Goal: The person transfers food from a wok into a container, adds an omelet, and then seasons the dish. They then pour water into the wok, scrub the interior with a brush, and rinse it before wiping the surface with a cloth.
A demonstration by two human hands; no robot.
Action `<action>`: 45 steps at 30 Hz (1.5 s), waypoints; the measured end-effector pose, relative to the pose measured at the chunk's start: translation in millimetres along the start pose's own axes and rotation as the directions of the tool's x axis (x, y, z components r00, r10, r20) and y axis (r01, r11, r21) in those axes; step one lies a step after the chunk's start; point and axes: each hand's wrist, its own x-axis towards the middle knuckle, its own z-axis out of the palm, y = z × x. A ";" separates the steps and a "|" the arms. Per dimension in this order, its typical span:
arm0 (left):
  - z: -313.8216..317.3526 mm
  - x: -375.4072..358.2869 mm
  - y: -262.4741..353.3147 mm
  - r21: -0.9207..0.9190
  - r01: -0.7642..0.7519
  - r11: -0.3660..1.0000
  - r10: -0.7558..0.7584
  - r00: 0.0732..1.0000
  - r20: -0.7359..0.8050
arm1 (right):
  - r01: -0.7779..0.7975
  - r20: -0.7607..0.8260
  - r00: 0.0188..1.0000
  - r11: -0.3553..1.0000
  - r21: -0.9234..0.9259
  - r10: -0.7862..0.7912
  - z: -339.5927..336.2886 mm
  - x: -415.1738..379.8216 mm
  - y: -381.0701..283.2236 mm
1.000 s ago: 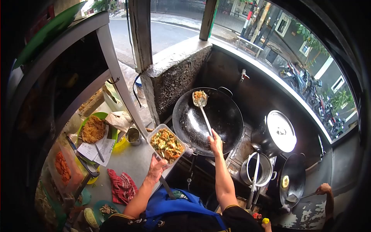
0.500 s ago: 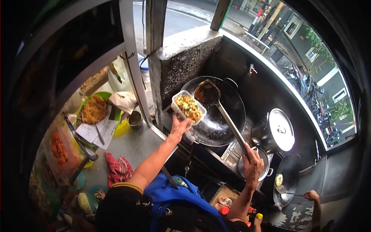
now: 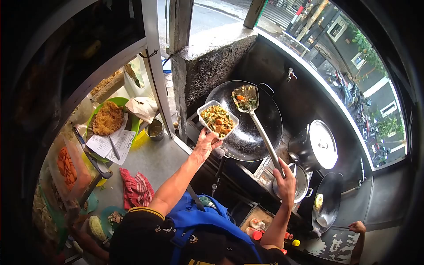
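My left hand point(image 3: 206, 145) grips the near side of a clear plastic container point(image 3: 217, 120), which is filled with chopped cooked food. The container is held above the left rim of a large black wok point(image 3: 256, 143). My right hand point(image 3: 285, 179) is closed around the metal handle of a spatula point(image 3: 264, 134). Some food with an orange piece lies on the spatula's broad blade, over the far part of the wok and to the right of the container.
A lidded pot point(image 3: 321, 143) and a saucepan point(image 3: 301, 183) stand right of the wok. Another person's hand point(image 3: 357, 227) is near a smaller wok point(image 3: 329, 198). At left are a green plate point(image 3: 119, 102), a red cloth point(image 3: 136, 190) and a metal cup point(image 3: 155, 130).
The spatula blade has turned, and food now shows on it. The container's food looks fuller. Another person's arm has appeared at the lower left.
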 end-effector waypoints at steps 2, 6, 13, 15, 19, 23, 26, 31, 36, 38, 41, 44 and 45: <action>-5.5 -13.7 3.4 0.061 -0.008 0.998 0.010 0.999 -0.035 | -0.122 0.129 0.986 0.981 0.151 0.103 15.1 22.9 15.7; -24.5 -45.5 15.5 0.137 -0.009 0.991 0.012 1.000 -0.024 | -0.082 0.219 0.963 0.949 -0.304 0.154 38.3 79.1 54.3; -65.2 -68.7 15.7 0.138 -0.021 0.990 0.028 0.999 -0.046 | -0.060 0.126 0.988 0.977 -0.204 0.087 135.6 119.6 72.8; -69.9 -72.7 14.0 0.125 -0.032 0.992 0.038 0.998 -0.042 | -0.059 0.031 0.998 0.992 -0.108 0.063 172.0 125.5 74.8; -61.5 -80.0 24.3 0.147 -0.021 0.989 0.034 0.996 -0.088 | -0.104 0.039 0.994 0.995 -0.010 0.105 189.9 126.7 56.3; -72.6 -74.7 24.3 0.124 -0.020 0.992 0.033 0.994 -0.107 | -0.118 -0.070 0.990 0.993 0.026 0.119 207.6 128.6 75.3; -73.4 -75.7 24.0 0.145 -0.037 0.989 0.054 0.992 -0.115 | -0.148 -0.078 0.987 0.986 -0.074 0.142 170.0 124.4 63.2; -67.8 -75.0 31.0 0.147 -0.045 0.988 0.066 0.988 -0.143 | -0.018 0.118 0.991 0.950 -0.312 0.058 58.8 101.6 57.9; -62.4 -78.3 37.3 0.148 -0.066 0.987 0.081 0.992 -0.096 | -0.121 0.580 0.762 0.944 -0.308 0.287 -24.1 146.4 25.4; -63.8 -76.5 34.9 0.146 -0.067 0.987 0.083 0.991 -0.107 | -0.143 0.629 0.705 0.935 -0.325 0.327 -15.0 149.6 12.8; -61.6 -78.4 30.5 0.150 -0.054 0.987 0.074 0.988 -0.135 | -0.106 0.615 0.731 0.940 -0.325 0.295 51.8 140.1 25.7; -60.3 -74.9 30.6 0.149 -0.075 0.986 0.091 0.990 -0.107 | 0.013 0.200 0.979 0.969 -0.248 0.038 163.9 134.0 117.4; -59.0 -74.5 31.1 0.158 -0.075 0.985 0.093 0.990 -0.110 | -0.184 0.166 0.964 0.973 -0.139 0.206 167.5 130.6 91.2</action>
